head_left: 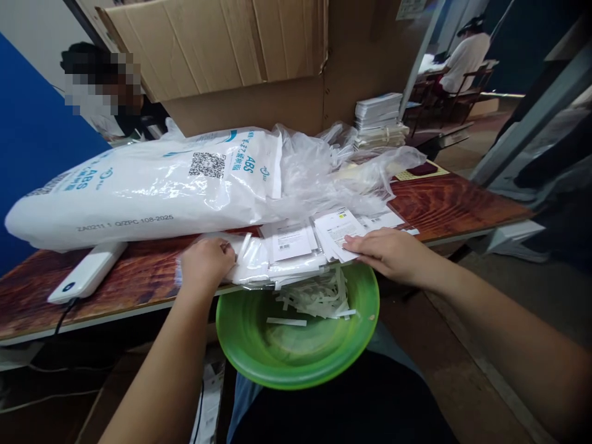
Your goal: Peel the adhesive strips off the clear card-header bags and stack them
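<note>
Cards (340,234), likely light and slick, lie on the bench (467,200) beyond the green basin (259,364); I'd take edges. Right of it, my right hand (393,253) touches one, fingers nearly straight; left, my left hand (208,262) curls, its grip unclear.

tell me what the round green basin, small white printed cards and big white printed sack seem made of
Round green basin: probably plastic, semi-glossy; smooth rounded rim, soft highlights.
Small white printed cards: likely paper or thin card, fairly matte; flat with straight edges.
Big white printed sack: probably plastic, glossy; bright reflections and creases.
</note>
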`<action>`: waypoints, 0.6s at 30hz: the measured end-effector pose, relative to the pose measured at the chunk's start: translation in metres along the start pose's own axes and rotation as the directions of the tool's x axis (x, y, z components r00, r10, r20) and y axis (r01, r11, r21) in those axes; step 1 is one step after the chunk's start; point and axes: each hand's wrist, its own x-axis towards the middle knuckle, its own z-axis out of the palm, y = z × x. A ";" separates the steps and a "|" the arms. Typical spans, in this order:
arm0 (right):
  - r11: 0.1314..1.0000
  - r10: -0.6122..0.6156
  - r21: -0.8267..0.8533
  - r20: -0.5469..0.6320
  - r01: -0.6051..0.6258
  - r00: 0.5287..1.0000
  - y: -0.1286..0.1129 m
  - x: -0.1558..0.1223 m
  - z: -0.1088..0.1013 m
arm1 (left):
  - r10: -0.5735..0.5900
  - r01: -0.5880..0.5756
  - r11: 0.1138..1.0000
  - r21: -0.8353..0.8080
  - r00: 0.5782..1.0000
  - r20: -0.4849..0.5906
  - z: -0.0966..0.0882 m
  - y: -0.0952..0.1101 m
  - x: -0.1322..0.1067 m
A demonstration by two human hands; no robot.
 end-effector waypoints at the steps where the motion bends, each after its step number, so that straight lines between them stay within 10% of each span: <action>1: 0.996 0.005 0.088 0.029 -0.008 1.000 0.005 -0.002 -0.003 | -0.013 0.013 1.000 -0.006 1.000 0.003 0.001 0.000 -0.002; 5: 0.967 0.064 0.250 -0.031 -0.054 0.997 0.014 -0.013 -0.006 | -0.041 0.029 0.992 -0.124 0.994 -0.097 -0.002 -0.004 -0.014; 10: 0.983 0.049 0.185 -0.160 -0.019 0.986 0.000 -0.020 0.001 | 0.171 -0.243 0.958 -0.151 0.910 -0.377 -0.015 0.016 -0.036; 15: 0.979 0.005 0.201 -0.188 0.034 0.982 0.000 -0.023 0.000 | 0.514 -0.603 0.781 -0.163 0.768 -0.381 -0.013 0.062 -0.039; 18: 0.963 0.109 0.268 -0.253 -0.038 0.961 0.001 -0.022 -0.005 | 0.571 -0.630 0.738 -0.244 0.774 -0.273 -0.004 0.082 -0.032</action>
